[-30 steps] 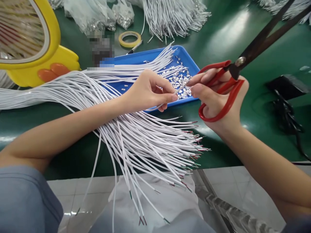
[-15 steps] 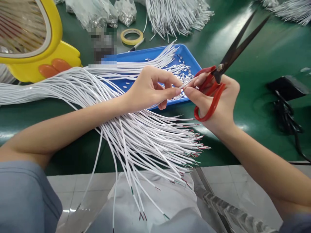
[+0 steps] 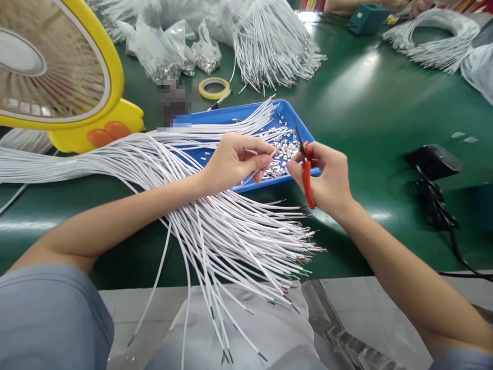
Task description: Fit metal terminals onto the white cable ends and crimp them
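Left hand point(image 3: 241, 160): above the near edge of the blue tray point(image 3: 285, 179), thumb and index finger pinched. Left forearm point(image 3: 142, 216): slants in from the tray's near left. Right hand point(image 3: 327, 172): at the tray's right end, fingers curled. Right forearm point(image 3: 396, 257): slants in from near right.

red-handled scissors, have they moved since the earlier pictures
Yes. Judged against the blue tray, the red-handled scissors have shifted left: their blades, earlier angled out right beyond it, now show over its right end.
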### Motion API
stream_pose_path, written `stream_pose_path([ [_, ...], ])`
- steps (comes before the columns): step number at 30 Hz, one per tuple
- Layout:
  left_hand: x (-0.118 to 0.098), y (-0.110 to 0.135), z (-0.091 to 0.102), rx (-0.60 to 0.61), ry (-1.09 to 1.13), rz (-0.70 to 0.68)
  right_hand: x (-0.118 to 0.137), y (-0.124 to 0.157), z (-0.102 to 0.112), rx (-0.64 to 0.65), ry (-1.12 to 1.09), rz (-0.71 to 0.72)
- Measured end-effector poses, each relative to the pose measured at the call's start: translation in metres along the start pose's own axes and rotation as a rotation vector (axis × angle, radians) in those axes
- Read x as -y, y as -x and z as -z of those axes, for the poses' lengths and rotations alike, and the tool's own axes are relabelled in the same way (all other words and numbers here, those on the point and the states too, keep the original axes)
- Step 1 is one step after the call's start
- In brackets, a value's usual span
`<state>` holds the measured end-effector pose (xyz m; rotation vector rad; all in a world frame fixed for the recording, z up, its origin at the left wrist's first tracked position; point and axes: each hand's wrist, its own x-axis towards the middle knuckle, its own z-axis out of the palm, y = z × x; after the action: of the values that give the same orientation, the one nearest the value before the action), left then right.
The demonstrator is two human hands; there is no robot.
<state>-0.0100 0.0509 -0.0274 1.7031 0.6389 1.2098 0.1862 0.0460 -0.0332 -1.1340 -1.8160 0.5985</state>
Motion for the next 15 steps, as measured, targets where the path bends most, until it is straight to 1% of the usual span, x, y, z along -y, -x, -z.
stream_pose_path([
  [3, -0.0001, -0.0008, -0.0003, -0.036, -0.014, 0.009, 0.0025, 0.0003, 0.0028, 0.083, 0.100, 0.014],
  [8, -0.0002, -0.0018, -0.0003, -0.040, -0.055, -0.005, 0.0062, 0.0017, 0.0038, 0.156, 0.198, 0.070],
  [11, 0.0009, -0.0015, -0.0002, -0.030, -0.065, -0.032, 0.0050, 0.0021, 0.0036, 0.177, 0.231, 0.082],
  [15, 0.0024, 0.0000, 0.0005, 0.013, -0.067, -0.044, 0.0050, 0.0023, 0.0042, 0.190, 0.267, 0.107],
])
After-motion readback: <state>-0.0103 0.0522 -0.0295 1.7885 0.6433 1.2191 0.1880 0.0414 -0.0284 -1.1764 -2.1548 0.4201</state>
